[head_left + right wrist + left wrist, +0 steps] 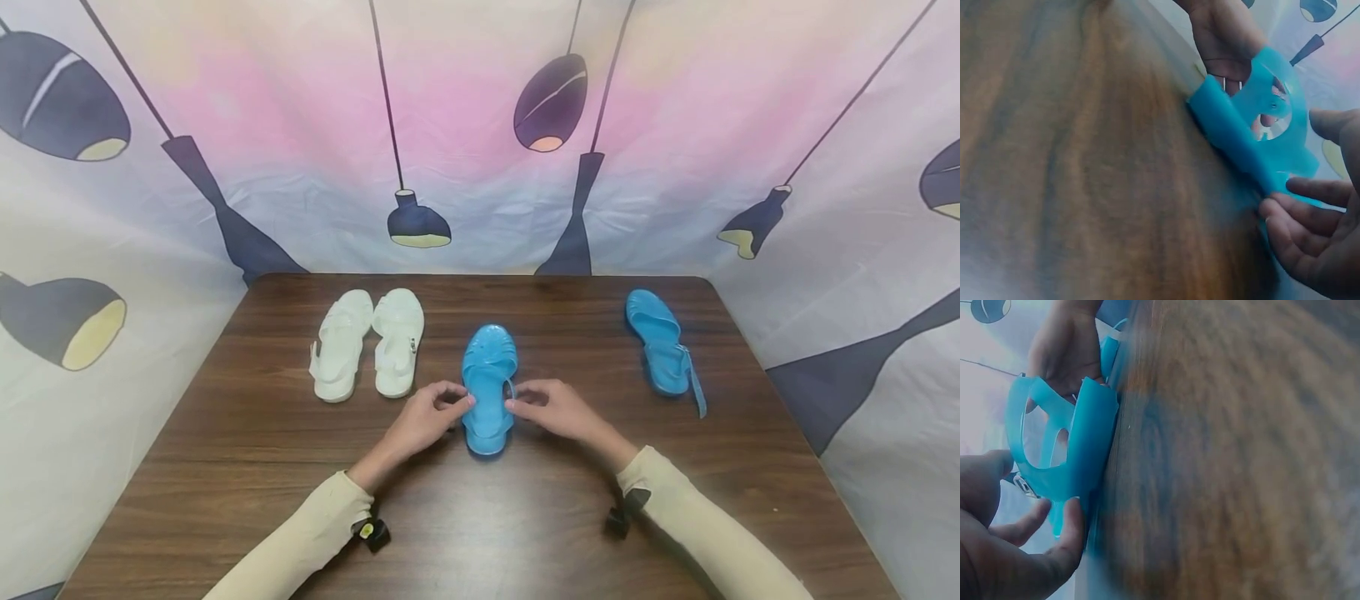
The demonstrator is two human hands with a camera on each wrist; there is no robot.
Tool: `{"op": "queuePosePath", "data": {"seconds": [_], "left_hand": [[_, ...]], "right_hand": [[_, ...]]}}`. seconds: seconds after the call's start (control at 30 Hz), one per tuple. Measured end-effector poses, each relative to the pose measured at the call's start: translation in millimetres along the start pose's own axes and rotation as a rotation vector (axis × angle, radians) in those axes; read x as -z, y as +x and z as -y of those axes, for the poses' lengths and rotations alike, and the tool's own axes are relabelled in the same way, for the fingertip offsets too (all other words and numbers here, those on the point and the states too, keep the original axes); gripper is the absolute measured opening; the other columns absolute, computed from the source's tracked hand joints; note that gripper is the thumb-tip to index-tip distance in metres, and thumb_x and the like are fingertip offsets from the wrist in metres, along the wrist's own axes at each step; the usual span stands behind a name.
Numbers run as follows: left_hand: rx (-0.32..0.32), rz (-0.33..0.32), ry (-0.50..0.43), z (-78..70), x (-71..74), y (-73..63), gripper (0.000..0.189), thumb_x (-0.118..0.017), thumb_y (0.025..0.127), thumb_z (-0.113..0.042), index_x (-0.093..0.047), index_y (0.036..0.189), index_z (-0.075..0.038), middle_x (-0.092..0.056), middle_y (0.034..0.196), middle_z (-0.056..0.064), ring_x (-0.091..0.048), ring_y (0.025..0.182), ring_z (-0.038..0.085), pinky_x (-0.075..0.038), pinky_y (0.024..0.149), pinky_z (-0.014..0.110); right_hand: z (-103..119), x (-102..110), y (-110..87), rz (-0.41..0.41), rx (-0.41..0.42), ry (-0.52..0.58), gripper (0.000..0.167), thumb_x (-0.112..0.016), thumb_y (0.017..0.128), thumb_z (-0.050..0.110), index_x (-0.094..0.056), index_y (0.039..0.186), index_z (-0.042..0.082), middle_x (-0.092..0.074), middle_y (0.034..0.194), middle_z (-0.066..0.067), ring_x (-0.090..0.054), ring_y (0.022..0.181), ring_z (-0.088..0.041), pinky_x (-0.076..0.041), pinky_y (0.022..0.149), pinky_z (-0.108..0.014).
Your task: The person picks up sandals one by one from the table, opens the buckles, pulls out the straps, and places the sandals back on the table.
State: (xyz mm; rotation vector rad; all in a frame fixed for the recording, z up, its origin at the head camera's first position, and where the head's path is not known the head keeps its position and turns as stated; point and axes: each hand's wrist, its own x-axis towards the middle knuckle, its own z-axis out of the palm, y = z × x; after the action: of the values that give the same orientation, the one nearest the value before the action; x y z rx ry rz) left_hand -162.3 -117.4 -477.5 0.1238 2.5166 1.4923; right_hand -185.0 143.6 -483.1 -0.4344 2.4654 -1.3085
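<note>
A blue jelly sandal [487, 396] lies on the table between both hands, toe pointing away. My left hand [431, 415] holds its left side, the thumb at the upper edge and the fingers lower down. At the other side my right hand [558, 408] holds the sandal by the strap, with its thumb and fingers curved. In the left wrist view a metal buckle [1024, 485] shows beside the left fingers. The heel cup [1229, 122] faces the right wrist camera. A second blue sandal [663, 354] lies farther right, its strap hanging out.
A pair of white sandals [341, 350] stands side by side at the back left of the wooden table [480, 542]. Behind the table hangs a cloth [480, 167] printed with lamps. Cameras are strapped at both sleeves.
</note>
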Motion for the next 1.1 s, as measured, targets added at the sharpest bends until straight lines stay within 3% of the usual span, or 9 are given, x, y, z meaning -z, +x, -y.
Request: {"op": "queuePosePath", "data": {"seconds": [0.23, 0.5, 0.67, 0.9, 1.1], "left_hand": [[-0.003, 0.026, 0.043, -1.4, -2.5, -2.6, 0.043, -0.067, 0.098, -0.044, -0.072, 0.125, -0.01, -0.074, 0.097, 0.002, -0.068, 0.081, 0.013, -0.057, 0.068, 0.03], [-0.047, -0.032, 0.038, -0.7, -7.4, -4.9, 0.035, -0.07, 0.097, -0.04, -0.075, 0.119, -0.013, -0.073, 0.121, 0.005, -0.067, 0.115, 0.022, -0.054, 0.098, 0.046], [-0.047, -0.054, -0.063, -1.2, -10.4, -9.2, 0.034, -0.073, 0.096, -0.036, -0.075, 0.12, -0.012, -0.072, 0.125, 0.006, -0.065, 0.121, 0.026, -0.052, 0.102, 0.048], [-0.031, -0.027, -0.348, -1.3, -17.9, -10.6, 0.038, -0.073, 0.097, -0.02, -0.068, 0.128, 0.002, -0.068, 0.127, 0.02, -0.069, 0.113, 0.029, -0.06, 0.086, 0.035], [0.002, -0.043, -0.506, -4.1, -22.5, -11.6, 0.038, -0.072, 0.096, -0.012, -0.066, 0.129, 0.005, -0.065, 0.13, 0.024, -0.068, 0.114, 0.03, -0.06, 0.087, 0.035]], "right_hand": [[-6, -5, 1.5, 0.084, 0.006, 0.22, 0.051, -0.07, 0.097, 0.042, -0.066, 0.131, 0.004, -0.072, 0.116, -0.013, -0.073, 0.088, -0.023, -0.062, 0.074, -0.038], [-4, -11, 3.2, 0.088, -0.021, 0.299, 0.055, -0.074, 0.095, 0.038, -0.063, 0.133, -0.001, -0.07, 0.124, -0.018, -0.074, 0.1, -0.025, -0.062, 0.081, -0.038], [0, -12, 1.0, 0.066, -0.012, 0.287, 0.056, -0.076, 0.093, 0.039, -0.064, 0.131, 0.0, -0.072, 0.121, -0.017, -0.074, 0.1, -0.025, -0.062, 0.082, -0.038], [4, -11, -2.2, 0.036, -0.01, 0.277, 0.057, -0.077, 0.091, 0.043, -0.066, 0.13, 0.002, -0.073, 0.121, -0.014, -0.073, 0.103, -0.025, -0.062, 0.082, -0.039], [7, -7, -3.9, 0.018, -0.013, 0.286, 0.054, -0.077, 0.092, 0.04, -0.067, 0.129, 0.002, -0.072, 0.122, -0.015, -0.072, 0.107, -0.026, -0.061, 0.084, -0.039]]}}
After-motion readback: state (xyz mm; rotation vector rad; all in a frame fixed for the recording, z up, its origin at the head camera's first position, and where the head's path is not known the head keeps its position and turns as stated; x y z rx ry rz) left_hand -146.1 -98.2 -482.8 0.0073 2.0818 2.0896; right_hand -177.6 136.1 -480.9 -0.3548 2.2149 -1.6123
